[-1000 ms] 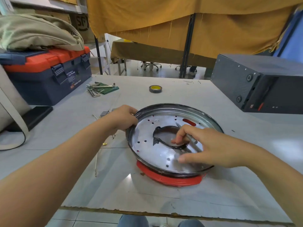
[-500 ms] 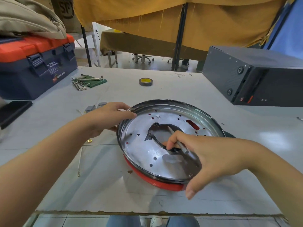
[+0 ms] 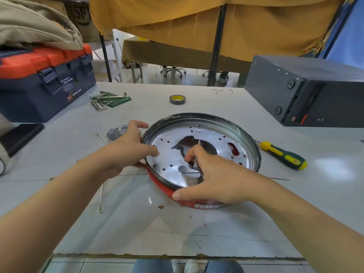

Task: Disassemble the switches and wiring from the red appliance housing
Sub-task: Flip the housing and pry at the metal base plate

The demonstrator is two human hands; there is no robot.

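Note:
The round red appliance housing [image 3: 163,184] lies on the table, its silver perforated plate [image 3: 214,134] facing up with a dark jagged cut-out in the middle. My left hand [image 3: 128,148] grips the housing's left rim, fingers over the edge. My right hand [image 3: 212,178] holds a thin grey metal rod [image 3: 196,160] between its fingers above the cut-out, its thumb pressed on the red wall at the front. Small grey switch parts [image 3: 113,133] and a thin white wire [image 3: 101,192] lie left of the housing.
A yellow-and-green screwdriver [image 3: 283,155] lies right of the housing. A tape roll [image 3: 177,99] and hex keys on a green pouch [image 3: 108,101] sit farther back. A blue-and-orange toolbox [image 3: 43,81] stands far left, a black box [image 3: 307,95] far right. The table's front edge [image 3: 157,255] is near.
The camera has shifted, bringing the screwdriver into sight. My right thumb has come down onto the housing's red front wall. My left hand has slid further round the left rim.

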